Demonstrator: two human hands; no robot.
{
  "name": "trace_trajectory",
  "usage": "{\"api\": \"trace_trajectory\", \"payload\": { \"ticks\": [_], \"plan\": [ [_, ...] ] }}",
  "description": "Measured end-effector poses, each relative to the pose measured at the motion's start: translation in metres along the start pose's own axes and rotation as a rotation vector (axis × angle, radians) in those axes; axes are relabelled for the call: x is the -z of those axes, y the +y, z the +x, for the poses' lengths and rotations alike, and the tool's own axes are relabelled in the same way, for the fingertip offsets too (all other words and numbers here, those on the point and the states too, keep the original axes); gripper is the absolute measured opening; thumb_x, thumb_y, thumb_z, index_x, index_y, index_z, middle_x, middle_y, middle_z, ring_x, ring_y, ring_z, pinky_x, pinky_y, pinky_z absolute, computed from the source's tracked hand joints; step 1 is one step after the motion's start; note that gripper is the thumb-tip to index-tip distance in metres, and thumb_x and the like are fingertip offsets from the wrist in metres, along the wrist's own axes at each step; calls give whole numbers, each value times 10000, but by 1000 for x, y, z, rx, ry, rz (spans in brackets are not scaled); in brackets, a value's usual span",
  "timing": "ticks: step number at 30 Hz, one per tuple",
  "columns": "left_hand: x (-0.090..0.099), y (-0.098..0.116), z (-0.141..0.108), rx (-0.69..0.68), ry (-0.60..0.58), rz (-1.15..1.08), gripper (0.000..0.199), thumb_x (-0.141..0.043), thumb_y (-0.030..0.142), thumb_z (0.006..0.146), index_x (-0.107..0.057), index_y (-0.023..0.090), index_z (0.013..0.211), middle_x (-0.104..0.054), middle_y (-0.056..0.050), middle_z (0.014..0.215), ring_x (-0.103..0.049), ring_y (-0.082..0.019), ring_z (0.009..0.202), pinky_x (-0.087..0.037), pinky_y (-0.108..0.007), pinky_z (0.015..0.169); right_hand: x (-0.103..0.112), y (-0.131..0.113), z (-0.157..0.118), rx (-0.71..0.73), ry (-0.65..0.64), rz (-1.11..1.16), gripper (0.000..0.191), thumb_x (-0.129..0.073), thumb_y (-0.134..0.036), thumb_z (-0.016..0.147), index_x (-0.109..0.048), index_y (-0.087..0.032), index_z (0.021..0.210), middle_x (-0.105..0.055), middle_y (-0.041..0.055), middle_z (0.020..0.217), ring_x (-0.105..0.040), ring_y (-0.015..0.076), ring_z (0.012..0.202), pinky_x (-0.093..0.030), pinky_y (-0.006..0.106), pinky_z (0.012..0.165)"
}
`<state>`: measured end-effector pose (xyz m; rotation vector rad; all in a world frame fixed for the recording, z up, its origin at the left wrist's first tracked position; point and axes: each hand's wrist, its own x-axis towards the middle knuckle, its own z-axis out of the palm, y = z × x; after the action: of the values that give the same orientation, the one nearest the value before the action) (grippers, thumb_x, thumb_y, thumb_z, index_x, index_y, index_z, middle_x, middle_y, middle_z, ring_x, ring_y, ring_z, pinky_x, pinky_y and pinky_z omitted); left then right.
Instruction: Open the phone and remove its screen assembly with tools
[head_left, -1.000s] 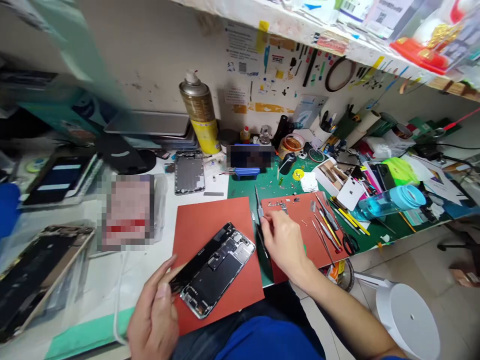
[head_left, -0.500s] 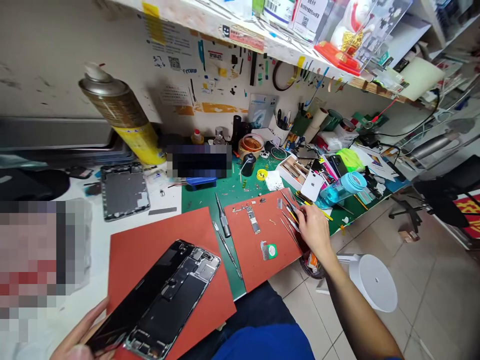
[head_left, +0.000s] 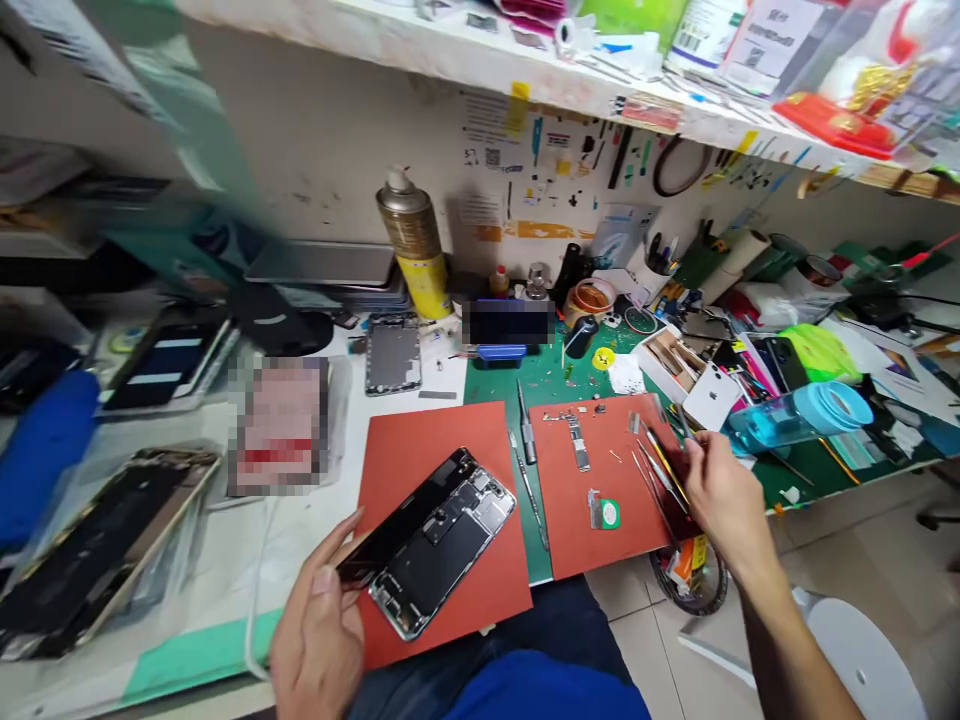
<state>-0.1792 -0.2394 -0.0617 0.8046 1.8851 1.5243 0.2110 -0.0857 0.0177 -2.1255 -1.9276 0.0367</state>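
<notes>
- A white workbench (head_left: 214, 570) stretches ahead of both hands, with a crowded shelf (head_left: 480, 55) above it and a wall of taped notes and hanging tools between them.
- A green cutting mat (head_left: 499, 385) lies beyond and between the hands, its front part under two red-orange silicone mats.
- The left silicone mat (head_left: 427, 435) lies under the left hand (head_left: 319, 630); the right silicone mat (head_left: 570, 540) lies just beside the right hand (head_left: 724, 505).
- The left hand is closed around the edge of an opened smartphone (head_left: 439, 545), grasping it above the left mat with its black display side and exposed internals showing.
- The right hand's fingers are drawn together at the far edge of the right mat, touching or just beside a row of tweezers (head_left: 664, 475). Whether they grip one, I cannot tell.
- Ahead of the right hand, a slim circuit board (head_left: 578, 444) and a green-labelled tin (head_left: 609, 514) lie on the right mat.
- Left of that mat, a screwdriver (head_left: 528, 432) rests on the green mat.
- Further ahead of the left hand, a tall spray can (head_left: 412, 245) stands against the wall.
</notes>
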Motion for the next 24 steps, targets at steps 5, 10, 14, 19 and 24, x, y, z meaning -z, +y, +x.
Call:
{"api": "trace_trajectory", "payload": {
  "ticks": [5, 10, 14, 19, 24],
  "plan": [
    [-5, 8, -2, 171, 45, -154, 586, -537, 612, 1019, -649, 222, 1442, -791, -103, 1218, -763, -305, 1117, -635, -436, 1001, 43, -26, -40, 73, 18, 602, 270, -818, -492, 917, -778, -246, 1018, -764, 24, 897, -691, 178, 698, -547, 260, 618],
    [-5, 13, -5, 134, 26, -124, 595, -529, 614, 1028, -651, 210, 1447, -784, -113, 1240, -745, -304, 1166, -610, -437, 1040, 34, -66, -60, 284, -77, 865, 78, -846, -276, 914, -779, -241, 935, -746, 30, 924, -718, 177, 777, -599, 257, 669],
    [-8, 15, -10, 28, 23, -68, 556, -503, 580, 1056, -652, 211, 1444, -780, -121, 1253, -719, -299, 1226, -581, -444, 1080, 17, -98, -69, 175, -66, 1060, 135, -775, -237, 970, -716, -244, 1092, -800, 47, 986, -769, 180, 665, -686, 297, 631],
    [-10, 14, -12, -83, 30, -37, 503, -464, 527, 1084, -644, 231, 1449, -766, -125, 1282, -723, -290, 1208, -572, -454, 1076, 4, -129, -70, 347, 17, 1078, 614, -803, -143, 922, -519, -298, 1444, -813, 63, 1063, -827, 245, 809, -733, 391, 733],
    [-6, 9, -12, -135, -2, -36, 443, -474, 453, 1095, -628, 247, 1456, -708, -105, 1408, -685, -272, 1275, -548, -426, 1098, -17, -149, -54, 654, -19, 879, 579, -723, -92, 966, -487, -284, 1460, -768, 65, 1087, -811, 223, 914, -723, 375, 805]
  ]
}}
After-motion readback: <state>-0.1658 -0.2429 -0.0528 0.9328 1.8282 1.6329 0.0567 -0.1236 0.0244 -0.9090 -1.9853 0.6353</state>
